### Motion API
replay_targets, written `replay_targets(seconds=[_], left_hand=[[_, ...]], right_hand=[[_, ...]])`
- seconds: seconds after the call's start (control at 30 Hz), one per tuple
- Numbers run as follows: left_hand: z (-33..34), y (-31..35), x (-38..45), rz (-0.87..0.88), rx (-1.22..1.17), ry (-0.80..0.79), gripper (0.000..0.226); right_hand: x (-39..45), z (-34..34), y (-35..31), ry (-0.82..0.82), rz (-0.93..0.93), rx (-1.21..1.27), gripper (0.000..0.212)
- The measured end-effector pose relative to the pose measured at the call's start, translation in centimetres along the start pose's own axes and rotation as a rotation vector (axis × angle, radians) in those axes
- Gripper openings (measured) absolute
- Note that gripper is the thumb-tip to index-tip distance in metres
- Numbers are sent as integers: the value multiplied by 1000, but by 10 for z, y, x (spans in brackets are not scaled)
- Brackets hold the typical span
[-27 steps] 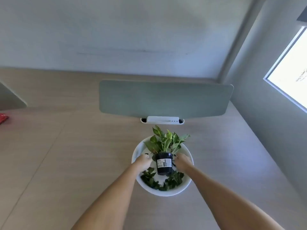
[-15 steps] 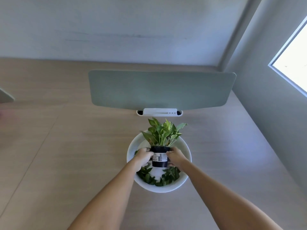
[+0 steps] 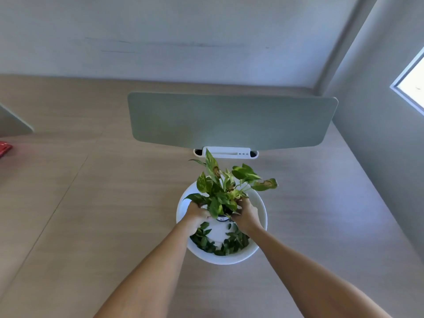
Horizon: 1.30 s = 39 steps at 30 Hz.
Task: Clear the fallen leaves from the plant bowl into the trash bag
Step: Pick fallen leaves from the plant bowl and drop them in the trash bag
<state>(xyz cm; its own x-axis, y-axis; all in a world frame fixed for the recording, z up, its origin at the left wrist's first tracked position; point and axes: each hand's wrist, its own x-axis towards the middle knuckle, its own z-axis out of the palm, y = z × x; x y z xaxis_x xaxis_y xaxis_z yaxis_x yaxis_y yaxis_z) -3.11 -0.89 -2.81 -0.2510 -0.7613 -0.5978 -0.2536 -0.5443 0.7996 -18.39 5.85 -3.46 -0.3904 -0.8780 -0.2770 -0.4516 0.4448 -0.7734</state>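
A white plant bowl (image 3: 261, 223) sits on the wooden desk in front of me. Dark green fallen leaves (image 3: 223, 245) lie in a ring along its near inner side. A small potted plant (image 3: 226, 190) with green and yellow leaves is held above the bowl's middle; its black pot (image 3: 222, 218) is mostly hidden by foliage and fingers. My left hand (image 3: 196, 214) grips the pot's left side and my right hand (image 3: 246, 215) grips its right side. No trash bag is in view.
A grey-green desk divider panel (image 3: 229, 120) stands upright behind the bowl on a white clamp base (image 3: 226, 153). A red object (image 3: 4, 148) lies at the far left edge. Walls close off the back and right, with a window (image 3: 413, 81) at the right.
Both hands have lifted the potted plant up out of the bowl, toward the camera. The bare white centre of the bowl now shows between the fallen leaves.
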Motion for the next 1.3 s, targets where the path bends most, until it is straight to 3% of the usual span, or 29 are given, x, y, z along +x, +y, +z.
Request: replay_targets(seconds=[0.13, 0.27, 0.33, 0.43, 0.5, 0.57, 0.63, 0.73, 0.8, 0.87, 0.97, 1.07, 1.13, 1.3], left_hand=[[-1, -8, 6, 4, 33, 33, 55], [-2, -10, 8, 22, 127, 50, 40], [-3, -9, 6, 121, 402, 60, 45], [-5, -19, 6, 156, 1062, -72, 87], [-4, -29, 2, 67, 1318, -158, 107], [-3, -41, 1, 93, 1357, -137, 99], [-2, -50, 2, 180, 1232, -13, 71], [1, -52, 2, 96, 738, 151, 31], [2, -51, 1, 96, 715, 154, 13], [-2, -52, 4, 95, 710, 83, 24], [-8, -47, 10, 162, 674, 108, 9], [-11, -38, 12, 31, 252, 96, 13], [-4, -34, 8, -110, 12, 0, 17], [29, -30, -10, -253, -226, -155, 15]], right_hand=[[1, 2, 6, -8, 20, -28, 48], [1, 3, 14, -22, 20, -117, 42], [1, 4, 22, -117, 13, -228, 65], [1, 4, 30, -309, 55, -559, 115], [-1, 5, 33, -377, 54, -695, 119], [-4, 7, 37, -347, 37, -734, 103], [-9, 9, 42, -265, 10, -688, 77], [-15, 8, 45, -182, -22, -581, 38], [-17, 5, 44, -164, -18, -554, 27], [-17, 3, 44, -129, 33, -466, 30], [-16, 0, 42, 31, 156, -188, 23], [-13, -9, 40, 165, 397, 243, 14], [-20, -17, 42, 178, 519, 537, 13], [-53, -42, 53, 214, 524, 1029, 12]])
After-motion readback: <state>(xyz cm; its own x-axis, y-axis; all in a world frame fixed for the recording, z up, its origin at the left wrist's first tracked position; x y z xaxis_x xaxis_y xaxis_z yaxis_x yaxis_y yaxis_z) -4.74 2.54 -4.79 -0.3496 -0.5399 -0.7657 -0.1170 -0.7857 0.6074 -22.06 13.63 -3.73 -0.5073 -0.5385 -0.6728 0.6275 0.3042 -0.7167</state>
